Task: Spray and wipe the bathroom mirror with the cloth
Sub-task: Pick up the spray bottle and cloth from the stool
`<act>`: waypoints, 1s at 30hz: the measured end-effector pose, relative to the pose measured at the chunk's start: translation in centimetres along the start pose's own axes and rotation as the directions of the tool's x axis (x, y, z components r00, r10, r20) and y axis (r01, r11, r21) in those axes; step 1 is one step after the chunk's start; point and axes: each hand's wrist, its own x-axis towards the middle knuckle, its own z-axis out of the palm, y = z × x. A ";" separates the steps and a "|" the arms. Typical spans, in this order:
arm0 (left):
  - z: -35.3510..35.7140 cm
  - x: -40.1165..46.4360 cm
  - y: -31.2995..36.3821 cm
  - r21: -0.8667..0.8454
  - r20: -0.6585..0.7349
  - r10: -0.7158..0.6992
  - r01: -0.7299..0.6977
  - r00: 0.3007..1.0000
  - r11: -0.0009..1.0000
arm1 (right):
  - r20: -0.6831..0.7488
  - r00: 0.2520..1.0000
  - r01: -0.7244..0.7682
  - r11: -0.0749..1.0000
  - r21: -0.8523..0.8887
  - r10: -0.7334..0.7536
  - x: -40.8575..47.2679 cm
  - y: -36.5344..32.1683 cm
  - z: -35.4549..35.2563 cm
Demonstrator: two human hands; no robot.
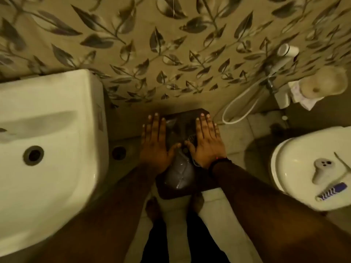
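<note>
I hold both hands out flat, palms down, fingers straight and spread, gripping nothing. My left hand [154, 142] and right hand [206, 142] float side by side, thumbs nearly meeting, above a dark square stool [185, 118] on the pale tiled floor [224, 215]. Something grey, smooth and rounded [179, 173] lies on the stool beneath my wrists; I cannot tell what it is. At nine o'clock sits the glossy white sink [49, 149] with its round drain hole. At three o'clock is the white toilet lid [296, 168], carrying a blue-and-white striped tube [331, 190]. At twelve o'clock the wall [152, 44] bears a grey leaf pattern. A thin white hose [239, 103] loops at two o'clock. Mirror and cloth are out of view.
</note>
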 end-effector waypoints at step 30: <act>6.6 -3.3 -0.9 -0.137 0.486 -0.284 0.393 0.827 0.909 | 0.352 0.915 -0.116 0.964 -0.240 0.198 -0.9 2.2 6.9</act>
